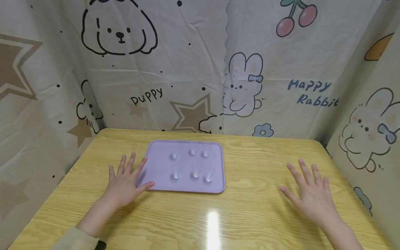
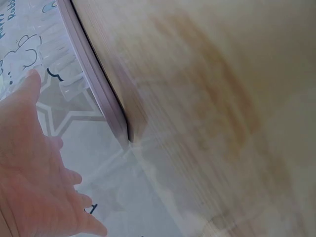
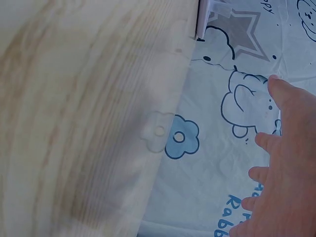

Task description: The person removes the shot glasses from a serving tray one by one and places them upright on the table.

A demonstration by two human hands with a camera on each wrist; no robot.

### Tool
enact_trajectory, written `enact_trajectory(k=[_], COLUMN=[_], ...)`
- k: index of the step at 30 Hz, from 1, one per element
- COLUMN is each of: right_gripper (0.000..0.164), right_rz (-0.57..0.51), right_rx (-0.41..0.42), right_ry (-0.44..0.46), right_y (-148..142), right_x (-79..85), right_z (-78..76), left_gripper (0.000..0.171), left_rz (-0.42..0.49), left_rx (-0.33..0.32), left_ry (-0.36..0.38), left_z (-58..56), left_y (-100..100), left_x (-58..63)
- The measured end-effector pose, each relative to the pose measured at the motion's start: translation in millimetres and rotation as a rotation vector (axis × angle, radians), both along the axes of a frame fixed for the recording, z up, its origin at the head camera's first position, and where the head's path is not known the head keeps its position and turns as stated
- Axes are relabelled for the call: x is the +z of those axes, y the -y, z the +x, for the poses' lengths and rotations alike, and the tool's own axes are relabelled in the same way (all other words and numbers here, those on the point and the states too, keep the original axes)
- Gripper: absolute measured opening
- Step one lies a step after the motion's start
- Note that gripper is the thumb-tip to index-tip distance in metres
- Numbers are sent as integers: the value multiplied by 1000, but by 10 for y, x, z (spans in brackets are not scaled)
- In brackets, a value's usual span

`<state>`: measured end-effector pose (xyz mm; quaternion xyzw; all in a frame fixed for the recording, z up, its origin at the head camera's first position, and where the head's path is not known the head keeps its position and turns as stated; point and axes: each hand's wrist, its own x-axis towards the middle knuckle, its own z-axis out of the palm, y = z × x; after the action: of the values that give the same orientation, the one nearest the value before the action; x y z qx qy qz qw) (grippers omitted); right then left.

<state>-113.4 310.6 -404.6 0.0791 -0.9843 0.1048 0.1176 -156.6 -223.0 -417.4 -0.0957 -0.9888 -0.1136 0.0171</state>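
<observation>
My left hand (image 1: pixel 123 185) has its fingers spread over the left end of a purple tray (image 1: pixel 162 184), its thumb and forefinger overlapping the tray's edge in the head view. Several small clear cups (image 1: pixel 176 172) stand on the tray in two loose rows, toward its middle and right. Far to the right of the tray, my right hand (image 1: pixel 314 198) is held above the wooden table with fingers spread and nothing in it. In the left wrist view, the tray's side (image 2: pixel 98 79) runs beyond the thumb, with blurred clear cups on it.
The light wooden table (image 1: pixel 250 208) carries the tray at its left-centre. Printed cloth (image 1: pixel 187 69) with animal drawings hangs behind it and along both sides. A bright reflection lies on the table's front middle.
</observation>
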Motion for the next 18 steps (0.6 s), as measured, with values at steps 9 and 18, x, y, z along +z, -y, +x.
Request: enact_trajectory(k=[9, 18], right_gripper=[78, 74], right_rz=[-1, -97], right_rx=[8, 70], right_ry=[-8, -24], right_y=[29, 235], right_x=[3, 71], right_z=[16, -9], left_gripper=[87, 90], left_rz=[0, 9], left_rx=[-10, -35], left_ry=[-9, -47], left_z=[7, 0], left_y=[-5, -24], left_x=[9, 9])
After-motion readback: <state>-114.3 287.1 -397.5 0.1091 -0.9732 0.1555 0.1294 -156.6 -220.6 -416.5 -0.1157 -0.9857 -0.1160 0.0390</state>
